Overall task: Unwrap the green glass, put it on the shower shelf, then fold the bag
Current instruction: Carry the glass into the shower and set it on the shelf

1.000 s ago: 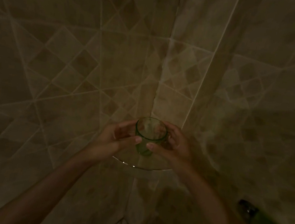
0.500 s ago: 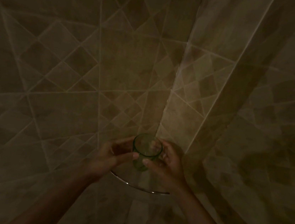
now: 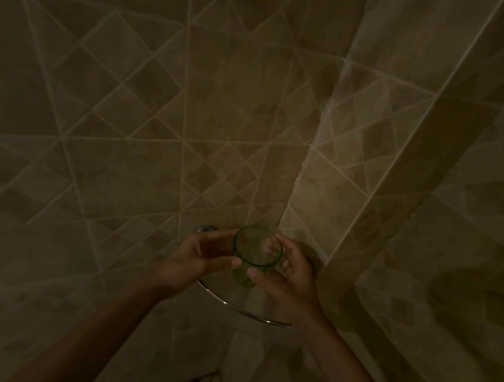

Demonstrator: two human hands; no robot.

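glass [image 3: 256, 255]: clear green, see-through
walls [image 3: 120, 111]: beige-brown tiles, pale grout lines, squares set as diamonds among larger plain tiles
shelf [image 3: 242, 312]: clear, with a silvery rim
mount [image 3: 205, 228]: shiny silver

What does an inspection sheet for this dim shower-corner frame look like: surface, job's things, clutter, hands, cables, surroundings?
Surface: corner shower shelf, curved metal rim, fixed where two walls meet.
Job's things: green glass upright, unwrapped, over the shelf; whether it rests on it is unclear. Bag not seen.
Clutter: nothing seen.
Hands: left hand and right hand hold the glass from either side.
Cables: nothing seen.
Surroundings: beige tiled walls, diamond pattern, very dim light.
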